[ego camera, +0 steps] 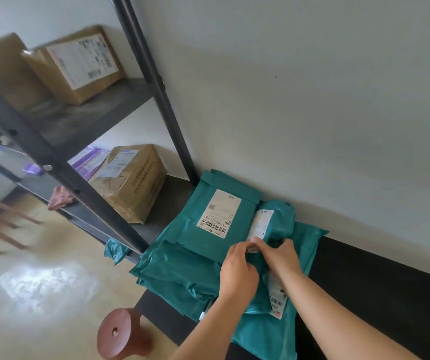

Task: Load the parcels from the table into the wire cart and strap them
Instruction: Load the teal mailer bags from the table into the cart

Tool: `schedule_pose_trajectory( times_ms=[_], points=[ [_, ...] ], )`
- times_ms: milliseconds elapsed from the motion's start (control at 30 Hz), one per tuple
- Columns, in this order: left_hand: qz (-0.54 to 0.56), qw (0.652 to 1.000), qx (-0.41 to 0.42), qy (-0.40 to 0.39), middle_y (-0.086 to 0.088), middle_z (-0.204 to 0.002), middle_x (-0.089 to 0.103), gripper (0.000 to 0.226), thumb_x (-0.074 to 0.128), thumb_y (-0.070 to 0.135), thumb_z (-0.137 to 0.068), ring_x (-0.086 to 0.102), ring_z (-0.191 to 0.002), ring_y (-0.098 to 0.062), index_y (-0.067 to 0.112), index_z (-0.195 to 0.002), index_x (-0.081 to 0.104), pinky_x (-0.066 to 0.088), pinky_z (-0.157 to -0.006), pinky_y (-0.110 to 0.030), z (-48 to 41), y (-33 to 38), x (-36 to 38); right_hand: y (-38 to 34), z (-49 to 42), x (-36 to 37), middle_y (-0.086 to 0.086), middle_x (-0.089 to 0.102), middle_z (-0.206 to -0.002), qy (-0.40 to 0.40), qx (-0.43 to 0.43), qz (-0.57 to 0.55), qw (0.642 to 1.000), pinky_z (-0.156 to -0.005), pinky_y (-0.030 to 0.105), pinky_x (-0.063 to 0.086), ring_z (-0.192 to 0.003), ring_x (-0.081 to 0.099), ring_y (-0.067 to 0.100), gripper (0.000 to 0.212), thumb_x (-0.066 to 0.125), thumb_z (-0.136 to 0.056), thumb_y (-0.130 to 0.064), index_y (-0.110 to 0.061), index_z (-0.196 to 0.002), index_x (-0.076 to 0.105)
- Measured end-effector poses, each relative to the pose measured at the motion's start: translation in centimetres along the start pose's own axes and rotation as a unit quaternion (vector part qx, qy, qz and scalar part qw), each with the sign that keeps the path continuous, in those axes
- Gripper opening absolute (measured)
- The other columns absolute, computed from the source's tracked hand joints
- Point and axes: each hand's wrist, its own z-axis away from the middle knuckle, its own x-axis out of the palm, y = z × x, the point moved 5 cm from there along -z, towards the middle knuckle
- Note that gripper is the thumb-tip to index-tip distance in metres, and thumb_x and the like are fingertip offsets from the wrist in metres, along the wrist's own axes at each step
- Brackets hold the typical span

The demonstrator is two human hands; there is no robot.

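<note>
1. Head view: a brown stool (119,333) stands on the floor at the near left, just beside the dark table (377,281).
2. Teal parcels (182,271) lie heaped on the table, beside the wall.
3. The left hand (238,271) and right hand (282,257) meet over the heap, and both pinch the near end of a plump parcel (280,216) at its white label.
4. Just left of it lies a flat parcel (224,224), barcode label up.
5. Far left, a metal rack (53,157) holds a cardboard box (133,183) on its lower shelf and another box (78,63) above.
</note>
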Motion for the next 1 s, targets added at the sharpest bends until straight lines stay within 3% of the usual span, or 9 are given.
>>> schedule_pose_trajectory(
  times_ms=[133,300,400,533,667,1000],
  points=[
    [0.011,1.000,-0.014,0.004,0.010,-0.127,0.054,0.060,0.038,-0.008,-0.083,0.050,-0.112,-0.006,0.026,-0.130,0.052,0.039,-0.093,-0.016,0.1,-0.3,-0.4,0.2,0.0,0.1,0.015,0.062,-0.123,0.008,-0.002,0.027,1.000,-0.080,0.034,0.047,-0.108,0.062,0.034,0.072,0.079,-0.077,-0.039,-0.004,-0.128,0.043],
    [0.028,0.999,-0.028,0.009,0.008,-0.128,0.055,0.061,0.037,-0.007,-0.081,0.050,-0.117,-0.008,0.025,-0.131,0.052,0.042,-0.099,-0.022,0.1,-0.4,-0.7,0.5,0.0,0.4,0.013,0.066,-0.120,-0.025,0.006,0.050,0.998,-0.090,0.037,0.053,-0.106,0.065,0.031,0.071,0.076,-0.077,-0.048,-0.005,-0.129,0.053],
    [0.037,0.999,-0.031,0.004,0.008,-0.127,0.056,0.064,0.035,-0.009,-0.080,0.050,-0.118,-0.008,0.025,-0.131,0.052,0.044,-0.101,-0.026,0.4,-0.4,-0.8,0.2,0.5,0.5,0.015,0.062,-0.127,-0.021,0.012,0.079,0.997,-0.086,0.035,0.050,-0.111,0.063,0.033,0.082,0.075,-0.077,-0.054,-0.004,-0.134,0.044],
    [0.042,0.999,-0.031,-0.009,0.009,-0.128,0.055,0.066,0.036,-0.011,-0.079,0.049,-0.120,-0.007,0.024,-0.134,0.050,0.040,-0.101,-0.021,0.9,-0.3,-0.7,0.0,1.3,0.7,0.016,0.058,-0.131,-0.024,0.009,0.129,0.991,-0.088,0.041,0.051,-0.114,0.061,0.035,0.094,0.073,-0.076,-0.060,-0.002,-0.138,0.032],
    [0.056,0.997,-0.039,-0.017,0.007,-0.129,0.053,0.067,0.036,-0.011,-0.078,0.049,-0.116,-0.006,0.025,-0.134,0.048,0.040,-0.098,-0.018,1.0,-0.3,-1.0,0.1,1.7,1.0,0.016,0.059,-0.128,-0.019,0.006,0.123,0.992,-0.090,0.043,0.051,-0.112,0.061,0.035,0.091,0.073,-0.076,-0.056,-0.003,-0.135,0.029],
    [0.075,0.995,-0.057,-0.013,0.005,-0.134,0.047,0.070,0.035,-0.007,-0.080,0.050,-0.119,-0.013,0.027,-0.140,0.041,0.047,-0.099,-0.036,1.2,-0.7,-1.8,0.6,2.4,0.0,0.015,0.055,-0.134,-0.011,0.017,0.083,0.996,-0.082,0.035,0.043,-0.117,0.056,0.035,0.096,0.072,-0.076,-0.050,-0.003,-0.144,0.024]
  ],
)
